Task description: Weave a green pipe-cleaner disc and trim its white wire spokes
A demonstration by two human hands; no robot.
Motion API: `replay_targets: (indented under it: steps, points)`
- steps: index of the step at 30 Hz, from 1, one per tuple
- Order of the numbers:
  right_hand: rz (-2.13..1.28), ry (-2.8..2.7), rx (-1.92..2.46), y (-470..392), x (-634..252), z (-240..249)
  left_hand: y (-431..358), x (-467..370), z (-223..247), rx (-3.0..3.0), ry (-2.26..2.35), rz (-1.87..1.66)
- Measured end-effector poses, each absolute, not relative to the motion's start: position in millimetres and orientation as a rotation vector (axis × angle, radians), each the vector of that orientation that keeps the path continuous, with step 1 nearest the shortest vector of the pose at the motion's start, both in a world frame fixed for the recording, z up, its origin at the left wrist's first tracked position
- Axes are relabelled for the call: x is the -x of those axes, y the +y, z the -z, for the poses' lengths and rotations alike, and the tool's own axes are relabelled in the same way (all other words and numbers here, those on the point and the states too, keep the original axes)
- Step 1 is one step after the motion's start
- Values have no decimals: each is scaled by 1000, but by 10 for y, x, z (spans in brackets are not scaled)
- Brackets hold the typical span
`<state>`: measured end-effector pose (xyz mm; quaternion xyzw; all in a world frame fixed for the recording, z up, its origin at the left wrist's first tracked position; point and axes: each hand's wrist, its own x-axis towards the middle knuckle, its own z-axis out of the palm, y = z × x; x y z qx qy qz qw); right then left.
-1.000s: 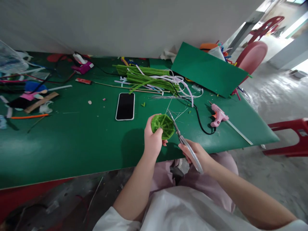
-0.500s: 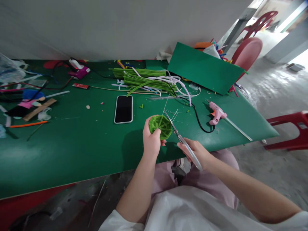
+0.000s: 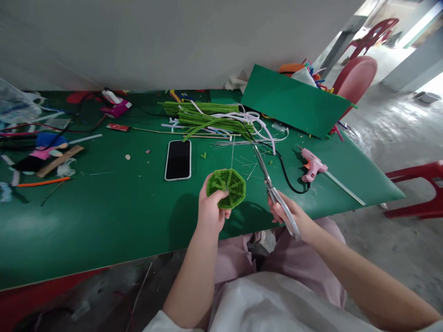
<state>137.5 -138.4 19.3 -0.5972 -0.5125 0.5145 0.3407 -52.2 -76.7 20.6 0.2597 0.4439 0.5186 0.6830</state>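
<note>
My left hand [image 3: 212, 207] grips a small green pipe-cleaner basket [image 3: 236, 188], thumb inside and fingers underneath. Spokes cross its bottom, and a thin pale wire [image 3: 232, 154] sticks up from its far rim. In my right hand [image 3: 289, 213] is a pair of silver scissors [image 3: 266, 173], the blades pointing away from me and apart from the basket. Beyond the scissors, several cut wire bits [image 3: 252, 171] lie on the green table [image 3: 121, 216]. A bundle of green pipe cleaners [image 3: 211, 115] lies further back, with lilac ones on top.
A phone [image 3: 178, 160] lies left of the basket. To the right rests a pink glue gun [image 3: 313, 164] with its black cord. A green board [image 3: 294, 99] leans over craft supplies at the back right. A small doll [image 3: 43, 150] and scraps crowd the left side.
The scissors have moved right, away from the basket's rim. My left hand has shifted slightly left and nearer with the basket, which now shows more of its inside.
</note>
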Motion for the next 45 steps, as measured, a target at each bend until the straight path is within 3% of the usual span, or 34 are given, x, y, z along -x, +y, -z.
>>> replay_targets:
  steps: [10, 24, 33, 45]
  points:
    - [-955, -1050, 1394, -1224, -1046, -580, -968, 430, -533, -830, 1081, -1073]
    - [-758, -1113, 1522, -1189, -912, -367, -996, 447, -527, -1079, 1103, -909]
    - [-846, -905, 1448, -1164, -913, -181, -1069, 423, -208, -946, 749, -1062]
    - [-1098, -964, 1428, -1477, -1024, -139, -1018, 264, 74, -756, 1018, -1169]
